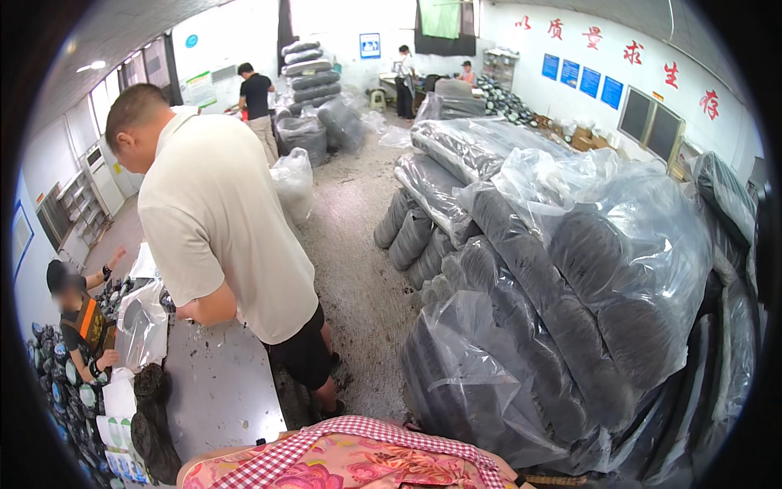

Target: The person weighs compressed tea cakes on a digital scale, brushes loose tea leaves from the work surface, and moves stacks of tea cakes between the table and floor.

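Note:
Neither of my hands shows; at the lower edge only my floral apron [358, 464] with its red gingham trim is visible. In front of me to the left runs a grey metal-topped table [224, 391]. Bundles of dark, net-like material [155, 420] lie along its left side, beside white printed sheets [118, 432]. Farther along the table is a clear plastic bag [142, 322]. A person in a beige shirt [224, 212] bends over that end, hands mostly hidden. Across the table sits another person in a dark cap [81, 326], one hand raised and the other near the bag.
Clear bags packed with dark grey rolls [562, 301] form a large pile on my right. A speckled floor aisle [354, 220] runs between pile and table. More stacked bags [314, 90] and several people stand farther back. Dark wrapped packets [57, 367] heap at far left.

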### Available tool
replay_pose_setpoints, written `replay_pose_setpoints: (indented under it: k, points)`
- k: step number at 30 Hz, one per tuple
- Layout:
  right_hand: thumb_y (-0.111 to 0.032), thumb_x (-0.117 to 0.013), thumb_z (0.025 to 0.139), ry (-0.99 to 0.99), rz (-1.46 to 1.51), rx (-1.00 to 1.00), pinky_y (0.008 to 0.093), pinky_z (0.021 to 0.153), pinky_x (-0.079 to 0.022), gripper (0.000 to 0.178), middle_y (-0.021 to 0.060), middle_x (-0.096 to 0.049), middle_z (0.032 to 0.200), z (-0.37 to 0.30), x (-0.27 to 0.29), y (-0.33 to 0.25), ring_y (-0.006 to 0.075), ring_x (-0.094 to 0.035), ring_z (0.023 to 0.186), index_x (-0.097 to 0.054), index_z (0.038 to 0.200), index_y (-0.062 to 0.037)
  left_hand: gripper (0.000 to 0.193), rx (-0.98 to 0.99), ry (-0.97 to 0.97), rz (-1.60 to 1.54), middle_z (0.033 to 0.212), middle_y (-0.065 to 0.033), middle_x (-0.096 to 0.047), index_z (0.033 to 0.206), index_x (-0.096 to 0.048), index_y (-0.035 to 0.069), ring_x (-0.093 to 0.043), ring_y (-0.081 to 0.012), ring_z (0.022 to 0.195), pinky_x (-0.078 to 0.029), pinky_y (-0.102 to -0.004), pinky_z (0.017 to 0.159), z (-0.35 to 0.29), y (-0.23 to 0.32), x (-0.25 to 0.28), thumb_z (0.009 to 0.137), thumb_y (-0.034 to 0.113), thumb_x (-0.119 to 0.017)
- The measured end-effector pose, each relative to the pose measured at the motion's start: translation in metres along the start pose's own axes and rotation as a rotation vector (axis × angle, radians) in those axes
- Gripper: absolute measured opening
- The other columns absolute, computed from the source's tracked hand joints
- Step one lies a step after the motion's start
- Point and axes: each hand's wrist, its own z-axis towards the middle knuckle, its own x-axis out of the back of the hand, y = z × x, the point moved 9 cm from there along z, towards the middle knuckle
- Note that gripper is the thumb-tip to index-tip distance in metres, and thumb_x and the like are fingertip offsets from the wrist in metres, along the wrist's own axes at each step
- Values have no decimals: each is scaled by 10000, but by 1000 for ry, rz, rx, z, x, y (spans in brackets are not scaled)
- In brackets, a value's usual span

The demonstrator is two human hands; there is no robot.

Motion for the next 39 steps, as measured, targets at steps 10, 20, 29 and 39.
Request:
replay_pose_setpoints:
  k: [10, 20, 29, 39]
  points:
    - [-197, -566, 862, 680, 281, -114, 347, 957, -372, 484, 135, -524, 1221, -27, 19, 75, 243, -489, 1138, -419, 1296, -44, 410, -74, -258, 513, 975, -155, -612, 1050, -546, 48, -580, -329, 933, -446, -417, 781, 66, 28, 4, 808, 378, -566]
    - [-236, -619, 813, 686, -412, -482, 372, 924, -403, 471, 147, -547, 1168, -97, 19, 109, 282, -517, 1095, -493, 1224, -44, 411, -311, -340, 360, 1052, -191, -576, 1159, -496, 77, -556, -347, 983, -437, -416, 830, 115, 51, -57, 893, 389, -476]
    - [-202, -713, 674, 1108, -910, -320, 391, 943, -381, 584, 169, -493, 1203, -113, 165, 62, 333, -462, 1123, -482, 1180, -27, 439, -92, -39, 540, 1061, -184, -590, 1138, -518, 54, -561, -343, 994, -444, -428, 826, 96, 36, -37, 872, 400, -470]
    - [-381, -724, 680, 804, -1497, -802, 435, 1003, -340, 837, 107, -399, 1357, -132, 247, 153, 276, -338, 1274, -318, 1359, -108, 524, 166, 580, 356, 965, -179, -606, 1255, -402, 27, -592, -334, 886, -463, -423, 758, -48, 7, 7, 840, 301, -569]
